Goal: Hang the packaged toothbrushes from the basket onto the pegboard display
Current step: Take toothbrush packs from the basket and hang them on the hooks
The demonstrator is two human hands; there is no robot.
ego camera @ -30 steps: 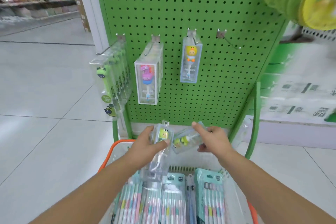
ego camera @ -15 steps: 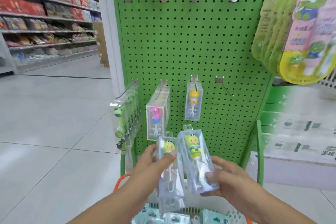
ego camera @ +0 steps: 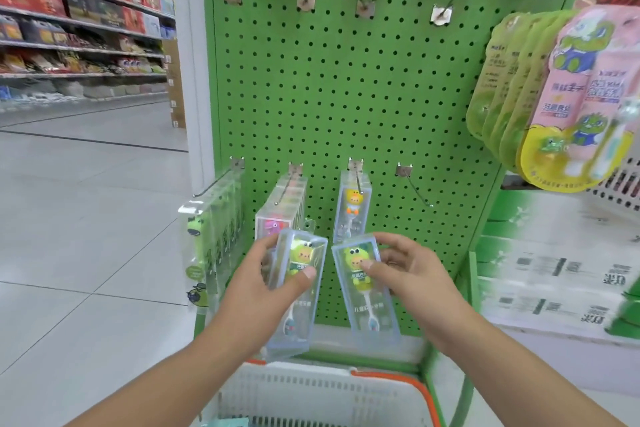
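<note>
Before the green pegboard (ego camera: 346,97), two hands are raised, each clamped on one clear boxed toothbrush with a green cartoon handle; the left hand (ego camera: 258,282) pinches the left toothbrush box (ego camera: 296,291) with thumb across its front, and the right hand (ego camera: 410,274) grips the right toothbrush box (ego camera: 365,288) the same way; the two boxes stand upright, just beside each other. Four lower hooks show on the board; three carry boxed toothbrushes, and the fourth hook (ego camera: 414,185), at far right, is bare. Near the bottom edge sits the white basket (ego camera: 311,395) with orange rim.
</note>
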